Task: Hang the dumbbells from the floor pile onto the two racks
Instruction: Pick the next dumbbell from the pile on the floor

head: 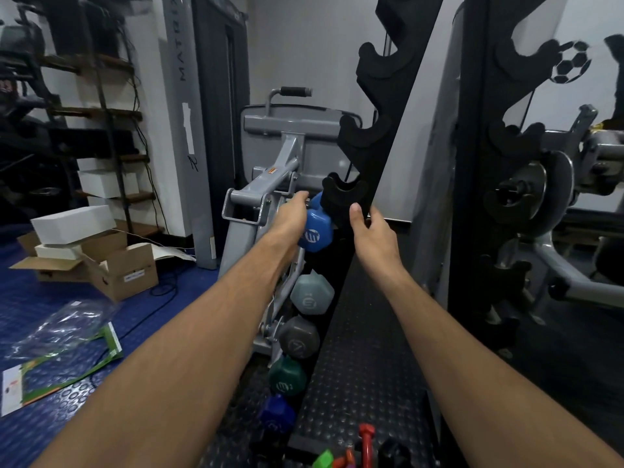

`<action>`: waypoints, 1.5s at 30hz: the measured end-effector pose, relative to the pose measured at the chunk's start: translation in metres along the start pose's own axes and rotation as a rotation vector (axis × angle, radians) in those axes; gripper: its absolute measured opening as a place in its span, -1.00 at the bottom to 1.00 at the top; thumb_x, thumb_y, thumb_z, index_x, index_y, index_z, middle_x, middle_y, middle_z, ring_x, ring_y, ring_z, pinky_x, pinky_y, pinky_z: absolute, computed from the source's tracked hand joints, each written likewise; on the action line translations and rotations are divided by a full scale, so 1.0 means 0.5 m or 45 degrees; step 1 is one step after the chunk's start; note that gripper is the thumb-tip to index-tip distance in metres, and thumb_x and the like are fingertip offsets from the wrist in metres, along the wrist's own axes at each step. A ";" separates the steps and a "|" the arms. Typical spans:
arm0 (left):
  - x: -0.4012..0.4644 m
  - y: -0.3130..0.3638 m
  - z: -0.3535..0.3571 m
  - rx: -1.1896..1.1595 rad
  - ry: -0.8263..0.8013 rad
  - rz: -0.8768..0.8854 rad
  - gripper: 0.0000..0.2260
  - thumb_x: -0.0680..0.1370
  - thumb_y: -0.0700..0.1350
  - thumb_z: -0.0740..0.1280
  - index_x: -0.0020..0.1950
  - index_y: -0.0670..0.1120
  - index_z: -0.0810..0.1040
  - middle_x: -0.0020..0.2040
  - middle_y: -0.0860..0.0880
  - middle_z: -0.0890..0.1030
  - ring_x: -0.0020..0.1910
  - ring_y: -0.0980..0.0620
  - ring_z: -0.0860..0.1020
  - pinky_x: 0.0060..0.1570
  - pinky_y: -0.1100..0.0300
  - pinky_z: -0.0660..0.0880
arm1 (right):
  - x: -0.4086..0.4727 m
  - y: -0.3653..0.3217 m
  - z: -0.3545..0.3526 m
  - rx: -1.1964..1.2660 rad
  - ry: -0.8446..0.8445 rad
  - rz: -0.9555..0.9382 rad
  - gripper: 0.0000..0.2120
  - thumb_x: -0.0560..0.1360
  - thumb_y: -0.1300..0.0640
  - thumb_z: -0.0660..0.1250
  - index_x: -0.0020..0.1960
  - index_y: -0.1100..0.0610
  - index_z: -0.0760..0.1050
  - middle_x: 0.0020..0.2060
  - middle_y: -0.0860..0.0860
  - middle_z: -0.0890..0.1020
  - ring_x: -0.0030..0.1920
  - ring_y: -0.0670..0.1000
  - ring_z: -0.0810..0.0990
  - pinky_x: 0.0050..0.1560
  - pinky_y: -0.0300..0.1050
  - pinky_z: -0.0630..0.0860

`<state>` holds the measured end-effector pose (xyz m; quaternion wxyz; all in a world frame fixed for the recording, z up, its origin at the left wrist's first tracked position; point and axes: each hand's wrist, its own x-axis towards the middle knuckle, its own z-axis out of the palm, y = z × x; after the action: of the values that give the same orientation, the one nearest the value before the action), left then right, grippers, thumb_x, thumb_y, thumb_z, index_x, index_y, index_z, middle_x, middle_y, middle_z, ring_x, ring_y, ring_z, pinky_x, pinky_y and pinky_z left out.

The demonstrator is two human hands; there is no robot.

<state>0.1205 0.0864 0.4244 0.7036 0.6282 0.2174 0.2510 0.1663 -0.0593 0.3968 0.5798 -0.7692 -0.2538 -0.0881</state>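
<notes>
Far left on the blue floor mat (50,305): open cardboard boxes (111,265) w/ white boxes (72,224) stacked on top, and clear plastic packaging (64,332) nearer the camera. Grey weight machine (270,184) stands behind the near rack (378,140), just left of it. Left hand (290,214) is reaching past the machine's arm to a blue dumbbell (315,228) at the rack's left side; its grip is on the far end/handle, fingers hidden behind the hand, so it prob. grips it but I can't tell for sure. The near blue head shows just right of the wrist, right under an empty black cradle (344,190). Below it, already hung on the rack top to bottom: pale grey-blue dumbbell (310,295), dark grey dumbbell (299,337), green dumbbell (287,374), dark blue dumbbell (277,413). Right hand (371,234) holds the rack upright beside that cradle, thumb up on the front, fingers curled round the edge. Higher cradles on this rack are empty. At the bottom, floor pile (358,450): red, green, orange and black pieces. Right: second rack (486,163), cradles empty, w/ a plate-loaded machine (540,190) behind it.
</notes>
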 end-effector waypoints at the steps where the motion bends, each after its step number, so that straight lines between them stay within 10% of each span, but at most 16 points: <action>1: -0.003 0.001 -0.003 0.020 -0.046 -0.006 -0.58 0.67 0.16 0.17 -0.04 -0.13 0.65 -0.20 -0.10 0.73 -0.19 -0.05 0.67 -0.01 0.02 0.59 | -0.001 0.001 0.000 0.004 -0.003 0.008 -0.50 0.67 -0.25 0.11 0.53 -0.06 0.38 0.35 -0.03 0.57 0.35 0.01 0.52 0.25 -0.07 0.46; 16: -0.024 -0.042 0.017 0.122 -0.266 0.131 -0.43 0.73 0.24 -0.05 -0.09 -0.03 0.64 -0.33 0.06 0.71 -0.39 0.21 0.67 -0.41 0.39 0.53 | -0.006 0.017 -0.021 0.084 -0.132 0.065 -0.38 0.59 -0.37 0.14 0.58 -0.16 0.28 0.40 -0.06 0.55 0.34 -0.02 0.55 0.35 0.12 0.54; 23: -0.031 -0.063 0.020 0.127 -0.219 0.249 -0.36 0.64 0.37 0.09 0.20 -0.13 0.67 0.08 -0.14 0.75 0.12 -0.15 0.71 0.27 -0.08 0.59 | -0.011 0.021 -0.032 0.028 -0.108 0.027 -0.44 0.66 -0.23 0.19 0.60 -0.05 0.30 0.36 -0.08 0.56 0.27 -0.13 0.52 0.23 -0.18 0.45; 31: -0.158 -0.149 -0.015 0.040 0.176 0.648 -0.71 0.68 0.07 0.28 0.28 -0.08 0.57 0.11 0.07 0.65 0.02 0.37 0.58 0.05 0.44 0.47 | -0.106 0.094 -0.058 -0.029 -0.003 0.089 -0.48 0.65 -0.12 0.27 0.57 -0.02 0.34 0.15 -0.15 0.58 0.02 -0.28 0.50 -0.12 -0.54 0.32; 35: -0.238 -0.278 -0.040 0.063 0.373 0.699 -0.79 0.66 -0.03 0.33 0.24 -0.09 0.56 0.11 0.05 0.62 0.06 0.29 0.56 0.05 0.41 0.45 | -0.190 0.191 -0.054 -0.010 -0.021 0.188 -0.52 0.63 -0.10 0.31 0.53 -0.05 0.38 0.14 -0.18 0.61 0.03 -0.34 0.52 -0.08 -0.51 0.38; 45: -0.323 -0.699 -0.052 0.263 0.359 0.117 -0.88 0.65 -0.11 0.36 0.13 -0.13 0.60 0.00 -0.01 0.65 -0.11 0.27 0.55 -0.04 0.48 0.42 | -0.405 0.519 0.011 -0.097 -0.249 0.635 -0.59 0.63 -0.04 0.33 0.44 0.03 0.46 0.02 -0.20 0.61 -0.01 -0.25 0.57 -0.12 -0.45 0.37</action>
<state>0.0065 -0.0244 0.0729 0.5857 0.6650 0.3096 0.3448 0.1203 -0.1639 0.0881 0.5271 -0.8340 -0.1079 0.1226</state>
